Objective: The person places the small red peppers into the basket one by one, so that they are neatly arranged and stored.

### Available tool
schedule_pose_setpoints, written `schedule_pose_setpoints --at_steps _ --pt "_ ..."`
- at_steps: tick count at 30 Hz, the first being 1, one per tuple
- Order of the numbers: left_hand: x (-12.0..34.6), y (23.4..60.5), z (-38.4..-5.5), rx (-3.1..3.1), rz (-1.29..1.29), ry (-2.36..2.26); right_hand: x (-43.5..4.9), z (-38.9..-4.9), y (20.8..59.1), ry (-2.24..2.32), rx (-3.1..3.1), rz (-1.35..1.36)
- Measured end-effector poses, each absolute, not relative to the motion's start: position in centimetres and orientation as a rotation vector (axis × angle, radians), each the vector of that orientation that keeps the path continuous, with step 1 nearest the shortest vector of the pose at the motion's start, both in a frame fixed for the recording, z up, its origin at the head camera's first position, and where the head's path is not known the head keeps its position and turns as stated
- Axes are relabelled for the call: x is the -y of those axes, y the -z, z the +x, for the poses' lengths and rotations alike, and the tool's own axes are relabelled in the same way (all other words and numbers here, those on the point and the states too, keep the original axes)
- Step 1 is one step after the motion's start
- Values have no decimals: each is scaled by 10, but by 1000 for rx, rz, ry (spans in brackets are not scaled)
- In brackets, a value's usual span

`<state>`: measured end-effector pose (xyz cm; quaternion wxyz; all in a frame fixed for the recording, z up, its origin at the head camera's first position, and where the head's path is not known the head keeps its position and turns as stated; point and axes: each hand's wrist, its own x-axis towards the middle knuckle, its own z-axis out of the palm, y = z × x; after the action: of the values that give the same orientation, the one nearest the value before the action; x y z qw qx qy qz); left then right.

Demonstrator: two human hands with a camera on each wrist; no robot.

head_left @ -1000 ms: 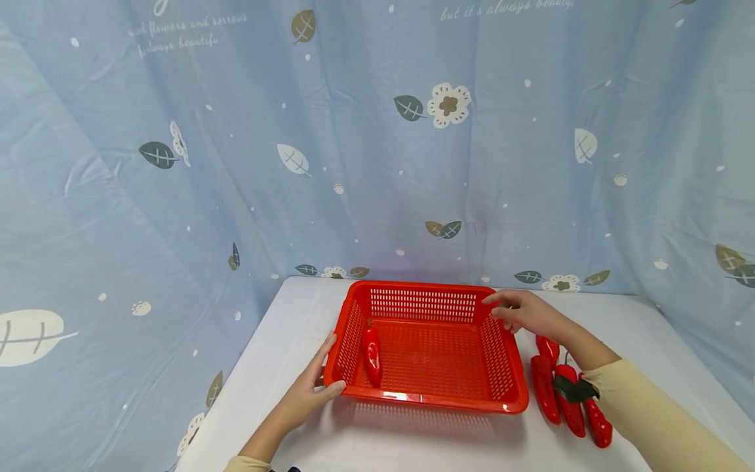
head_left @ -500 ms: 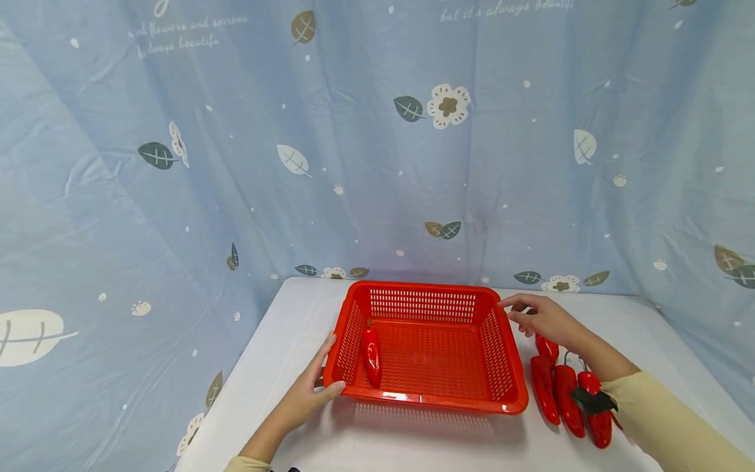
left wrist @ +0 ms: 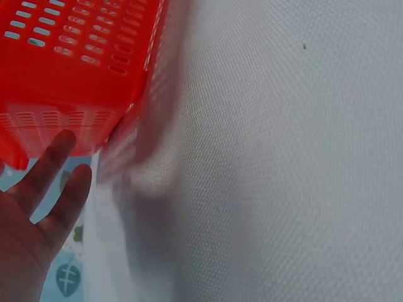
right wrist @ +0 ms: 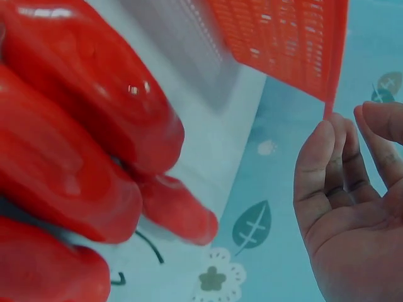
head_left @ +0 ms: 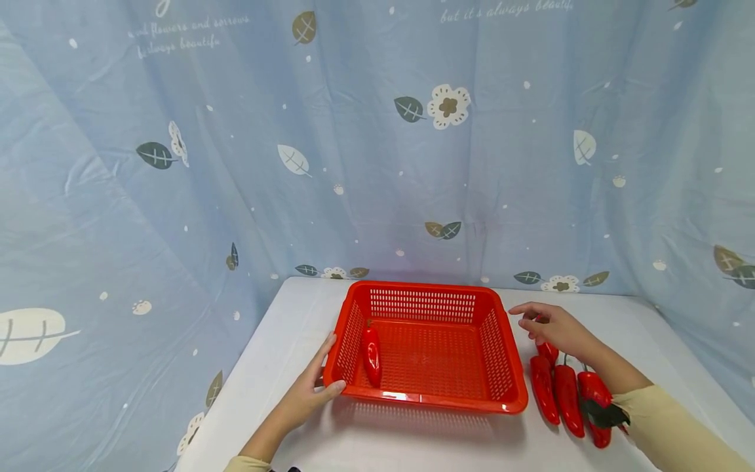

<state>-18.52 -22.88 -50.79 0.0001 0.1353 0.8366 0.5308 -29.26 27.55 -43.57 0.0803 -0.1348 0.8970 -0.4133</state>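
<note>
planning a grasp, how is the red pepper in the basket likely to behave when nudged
The red pepper may be slippery, given its glossy highlights. Its long, rounded body could roll if nudged sideways, though the nearby basket wall would probably stop it leftward.

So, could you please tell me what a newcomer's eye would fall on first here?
Likely the red basket on the white tabletop, one red pepper inside near its left wall. Next, the cluster of red peppers to its right, near the right hand, while the left hand touches the basket's left side.

one red pepper [head_left: 372, 357] lies in the red basket [head_left: 430, 357], more peppers [head_left: 569, 401] beside it.
</note>
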Motion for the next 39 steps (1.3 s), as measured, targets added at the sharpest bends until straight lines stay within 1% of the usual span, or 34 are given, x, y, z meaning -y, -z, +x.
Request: schedule_pose_setpoints --at_steps 11,22,39 --pt "230 506 -185 -2653 452 -1664 -297 -292 439 1231 -2693 -367" --pt "229 506 -184 -2629 426 -1681 -315 -281 449 1217 -2694 -300" --pt "229 510 -185 -2643 457 -1663 -353 -266 464 1202 -2704 -225"
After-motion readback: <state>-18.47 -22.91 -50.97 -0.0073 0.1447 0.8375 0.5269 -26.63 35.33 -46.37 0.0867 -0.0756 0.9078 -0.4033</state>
